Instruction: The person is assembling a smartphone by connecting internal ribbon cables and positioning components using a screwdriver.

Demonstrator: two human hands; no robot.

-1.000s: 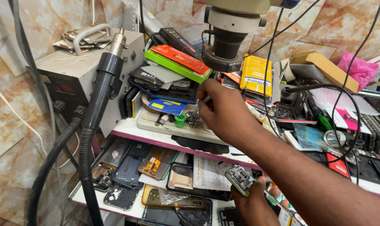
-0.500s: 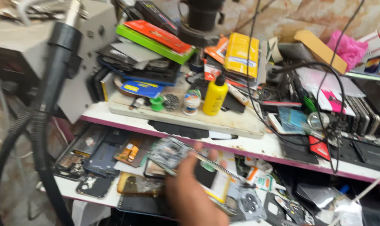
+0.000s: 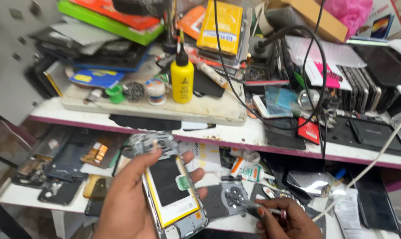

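Your left hand (image 3: 129, 203) grips an opened phone (image 3: 171, 194), its back off and its black battery showing, thumb along the near edge and fingers wrapped round the far side. The phone sits tilted low in the view, above the lower shelf (image 3: 23, 194). Your right hand (image 3: 284, 221) is closed on a thin tool (image 3: 264, 209), pinched between the fingertips, its tip pointing left toward the phone but apart from it. Just between your hands a grey phone frame (image 3: 227, 199) lies flat on the lower shelf. More phone parts (image 3: 63, 163) lie to the left on that shelf. On the upper shelf (image 3: 253, 132) a yellow bottle (image 3: 182, 79) stands upright on a white board (image 3: 165, 108), beside a small round tin (image 3: 156, 90). Black cables (image 3: 317, 79) hang over the clutter on the right.
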